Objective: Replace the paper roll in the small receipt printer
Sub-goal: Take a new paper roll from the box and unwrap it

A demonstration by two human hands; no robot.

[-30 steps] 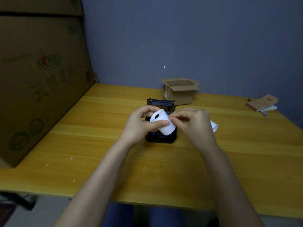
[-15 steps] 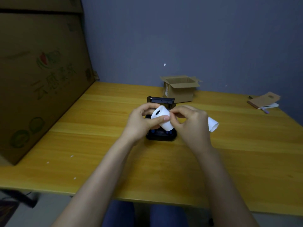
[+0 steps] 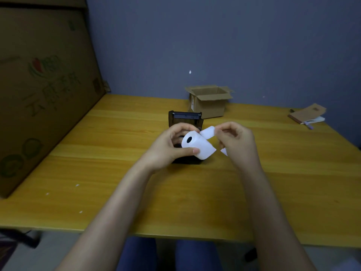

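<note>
A white paper roll (image 3: 197, 146) with a dark core hole is gripped in my left hand (image 3: 168, 145), just above the small black receipt printer (image 3: 185, 118). The printer's lid stands open at the back; its body is mostly hidden behind my hands. My right hand (image 3: 237, 141) pinches the loose end of the paper (image 3: 208, 132), peeled off the roll and held up to the right. A second bit of white paper (image 3: 224, 151) shows under my right hand, mostly hidden.
An open small cardboard box (image 3: 209, 100) stands behind the printer on the yellow wooden table (image 3: 97, 173). A large cardboard box (image 3: 39, 85) fills the left side. A brown notebook with papers (image 3: 308, 115) lies at the far right.
My right hand has peeled the paper's end off the roll and drawn it to the right. The roll in my left hand has turned a little, its hole facing me.
</note>
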